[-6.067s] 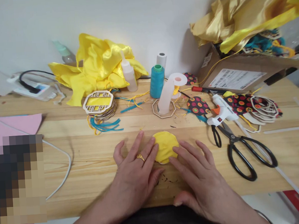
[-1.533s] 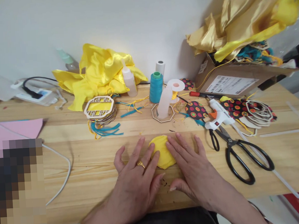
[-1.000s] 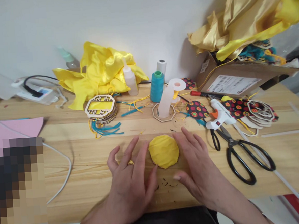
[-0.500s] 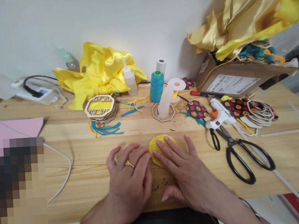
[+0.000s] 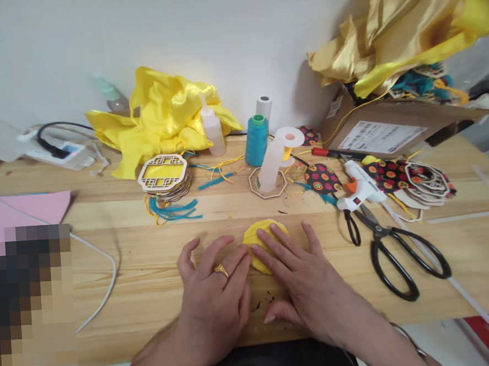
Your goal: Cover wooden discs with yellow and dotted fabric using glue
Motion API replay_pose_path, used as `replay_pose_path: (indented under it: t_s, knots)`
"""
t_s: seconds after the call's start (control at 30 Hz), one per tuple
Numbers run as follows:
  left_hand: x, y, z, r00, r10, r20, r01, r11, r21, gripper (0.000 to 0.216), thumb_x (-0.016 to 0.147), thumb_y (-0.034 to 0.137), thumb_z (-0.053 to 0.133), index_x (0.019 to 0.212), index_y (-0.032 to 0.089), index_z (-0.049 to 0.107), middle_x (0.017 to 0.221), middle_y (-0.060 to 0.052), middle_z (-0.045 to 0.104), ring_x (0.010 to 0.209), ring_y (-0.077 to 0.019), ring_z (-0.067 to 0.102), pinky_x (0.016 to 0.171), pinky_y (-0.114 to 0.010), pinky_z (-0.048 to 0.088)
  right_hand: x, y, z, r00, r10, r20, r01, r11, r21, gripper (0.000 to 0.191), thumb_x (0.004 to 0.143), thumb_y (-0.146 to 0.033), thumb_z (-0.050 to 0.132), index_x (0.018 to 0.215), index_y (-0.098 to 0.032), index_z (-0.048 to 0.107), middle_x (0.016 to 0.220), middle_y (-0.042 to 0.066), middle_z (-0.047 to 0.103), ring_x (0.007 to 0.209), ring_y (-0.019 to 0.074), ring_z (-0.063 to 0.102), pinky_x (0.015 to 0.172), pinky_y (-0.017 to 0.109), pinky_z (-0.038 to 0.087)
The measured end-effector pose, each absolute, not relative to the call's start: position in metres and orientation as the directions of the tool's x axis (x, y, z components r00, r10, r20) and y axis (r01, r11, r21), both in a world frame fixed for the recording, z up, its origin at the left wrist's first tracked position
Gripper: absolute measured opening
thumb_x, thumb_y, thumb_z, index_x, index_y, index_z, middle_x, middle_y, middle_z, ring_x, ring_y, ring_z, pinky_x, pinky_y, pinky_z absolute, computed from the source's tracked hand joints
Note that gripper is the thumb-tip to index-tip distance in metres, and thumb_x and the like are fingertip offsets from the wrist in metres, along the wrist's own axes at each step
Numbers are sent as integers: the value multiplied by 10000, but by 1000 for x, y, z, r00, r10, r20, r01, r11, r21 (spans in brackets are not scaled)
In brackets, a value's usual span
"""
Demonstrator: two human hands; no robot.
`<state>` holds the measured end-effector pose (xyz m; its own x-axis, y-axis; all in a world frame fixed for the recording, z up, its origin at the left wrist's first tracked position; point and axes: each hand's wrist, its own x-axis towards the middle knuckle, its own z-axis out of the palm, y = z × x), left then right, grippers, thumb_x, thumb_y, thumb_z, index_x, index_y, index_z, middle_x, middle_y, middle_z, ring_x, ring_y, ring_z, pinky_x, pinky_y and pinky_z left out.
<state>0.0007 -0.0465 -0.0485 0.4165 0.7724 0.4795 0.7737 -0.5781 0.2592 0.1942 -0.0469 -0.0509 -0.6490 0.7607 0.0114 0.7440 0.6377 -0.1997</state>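
A round yellow fabric-covered disc (image 5: 255,238) lies flat on the wooden table, partly hidden by fingers. My right hand (image 5: 303,273) rests on its right side, fingers spread and flat across the fabric, thumb apart on the tabletop. At the disc's left edge, the bent index and middle fingers of my left hand (image 5: 218,287) touch the rim. Its other fingers are lifted and apart, and a gold ring shows on one of them. Neither hand grips anything that I can see.
Black-handled scissors (image 5: 380,230) and a white glue gun (image 5: 358,190) lie at right. Behind the disc stand a white translucent piece (image 5: 271,165) and blue thread (image 5: 256,141). Stacked wooden frames (image 5: 163,174) and yellow satin (image 5: 157,111) sit left. A cardboard box (image 5: 348,121) stands back right.
My left hand has shifted slightly right, its fingertips moving a little along the disc's left edge. My right hand stays nearly still on the disc.
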Motion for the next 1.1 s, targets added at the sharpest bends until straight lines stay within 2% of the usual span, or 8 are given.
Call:
replay_pose_path:
  t_s: [0.17,0.37,0.67,0.87,1.0,1.1]
  knots:
    - [1,-47,-49,426,761,489,774,-587,239,236,779,80,522,940,139,684,955,-62,748,999,-342,601,935,-625,272,194,-47,-52,-647,762,42,744,642,-185,773,860,-684,317,1456,-196,244,1524,51,247,1409,263,141,1105,593,-35]
    - [0,-47,-49,423,769,478,778,-579,242,229,768,77,538,929,156,682,953,-56,749,1007,-344,605,943,-628,265,195,-46,-51,-618,784,51,771,618,-156,807,862,-691,287,1425,-113,310,1514,91,263,1406,265,154,1111,575,-58]
    - [1,-46,-48,399,782,478,780,-563,271,212,781,87,538,923,169,671,948,-55,748,1009,-336,607,944,-620,270,203,-41,-51,-526,844,102,843,533,-70,830,863,-684,308,1405,-56,336,1499,146,280,1396,310,174,1103,586,-12]
    - [-2,-45,-50,350,794,497,794,-533,292,270,767,70,533,1001,146,645,1034,-104,722,1034,-324,585,950,-595,301,216,-39,-53,-408,882,235,897,435,-75,663,939,-523,306,1377,-29,364,1462,190,343,1386,321,218,1089,584,136]
    - [-4,-46,-51,285,828,483,832,-464,304,312,756,52,526,1032,156,631,1085,-110,703,1075,-325,555,946,-568,324,221,-43,-52,-407,882,238,887,443,-126,545,951,-397,351,1395,-80,352,1436,162,399,1382,285,250,1098,571,169]
    - [-4,-46,-51,296,821,488,824,-478,304,274,767,58,531,978,186,651,1039,-82,718,1063,-320,557,945,-570,322,219,-48,-50,-470,859,202,855,500,-140,547,940,-379,397,1398,-84,353,1443,145,395,1394,280,217,1103,579,167]
